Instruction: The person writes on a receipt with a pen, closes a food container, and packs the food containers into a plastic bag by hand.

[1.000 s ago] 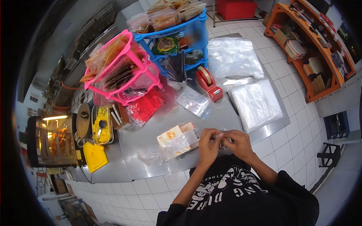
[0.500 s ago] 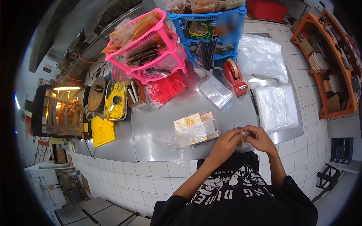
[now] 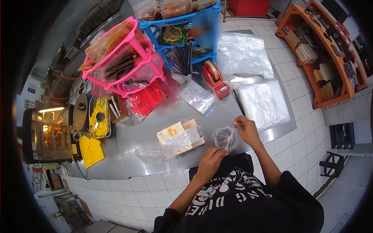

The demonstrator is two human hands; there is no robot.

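A round tub [image 3: 226,138] wrapped in a clear plastic bag sits near the front edge of the metal table; its contents look dark through the plastic. My left hand [image 3: 211,162] is at the near left of the tub, fingers pinched together on an edge of the bag. On the far right side, my right hand [image 3: 247,131] has thumb and forefinger closed in a pinch at the bag's other end, though the thin plastic there is hard to see. To the left lies a white and orange box [image 3: 180,136], partly covered by clear plastic.
A red tape dispenser [image 3: 216,80] and a stack of clear bags [image 3: 263,103] stand behind my right hand. Pink [image 3: 128,66] and blue [image 3: 151,24] basket racks hold packets. Further left are a yellow cutting board [image 3: 91,151], a tray of yellow food [image 3: 92,116] and a lit display case [image 3: 48,132].
My hands, together above the tub before, have drawn apart, left hand toward me and right hand away to the right. The bagged tub now shows between them. The whole view has shifted.
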